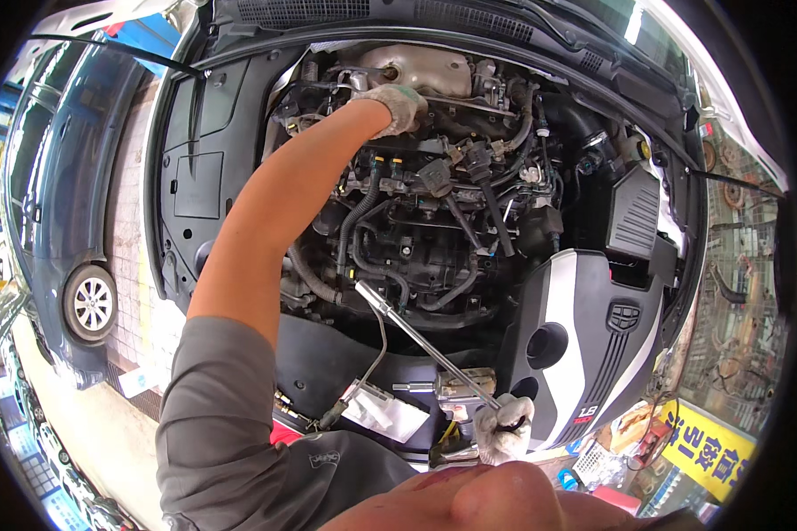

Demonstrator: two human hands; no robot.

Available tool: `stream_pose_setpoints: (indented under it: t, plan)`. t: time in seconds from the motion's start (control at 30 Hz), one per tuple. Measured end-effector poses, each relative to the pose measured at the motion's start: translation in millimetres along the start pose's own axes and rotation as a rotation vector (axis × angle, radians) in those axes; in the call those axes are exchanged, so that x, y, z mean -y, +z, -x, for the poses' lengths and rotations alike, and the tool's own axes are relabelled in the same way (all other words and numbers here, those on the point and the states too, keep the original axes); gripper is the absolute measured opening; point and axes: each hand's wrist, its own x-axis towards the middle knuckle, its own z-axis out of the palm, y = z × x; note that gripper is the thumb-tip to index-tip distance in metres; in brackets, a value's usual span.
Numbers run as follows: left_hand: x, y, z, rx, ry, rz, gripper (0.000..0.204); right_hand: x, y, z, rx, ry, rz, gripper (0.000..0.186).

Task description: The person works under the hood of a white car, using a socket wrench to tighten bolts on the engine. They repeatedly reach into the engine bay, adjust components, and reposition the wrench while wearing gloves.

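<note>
My left hand (pixel 400 110), in a pale knitted glove, reaches over the engine (pixel 412 252) to its far side. It is in front of a silvery heat shield (pixel 429 71), and its fingers are mostly hidden. Near my chest, my gloved right hand (pixel 503 430) is closed around the lower end of a long socket wrench (pixel 434 354). The shiny bar slants up and left, its socket end above the front of the engine bay. Two unseated ignition coils, one of them a black ignition coil (pixel 436 180), lie across the engine top.
A black-and-white engine cover (pixel 584 354) rests at the right, below the air filter box (pixel 635 208). Along the near edge lie a white paper (pixel 386 414) and another metal tool (pixel 413 387). A dark car (pixel 71 195) stands at the left.
</note>
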Motion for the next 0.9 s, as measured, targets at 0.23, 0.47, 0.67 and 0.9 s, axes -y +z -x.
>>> stream_pose_setpoints:
  t: [0.23,0.47,0.67,0.9]
  plan:
    - [10.8,29.4,-22.7,0.029,0.053,-0.033,0.039,-2.9,0.4,-3.2,0.02,0.021,0.005,0.031]
    - [-7.1,15.4,20.0,-0.078,0.097,-0.095,0.045,-2.6,17.5,-0.3,0.029,0.05,0.073,0.035]
    - [75.1,-0.7,115.6,-0.513,-0.302,0.644,0.055,0.5,11.3,16.0,0.03,0.052,-0.022,0.037]
    - [113.5,39.7,127.8,-0.365,-0.709,0.473,0.074,-2.2,23.1,20.2,0.018,0.038,-0.049,0.037]
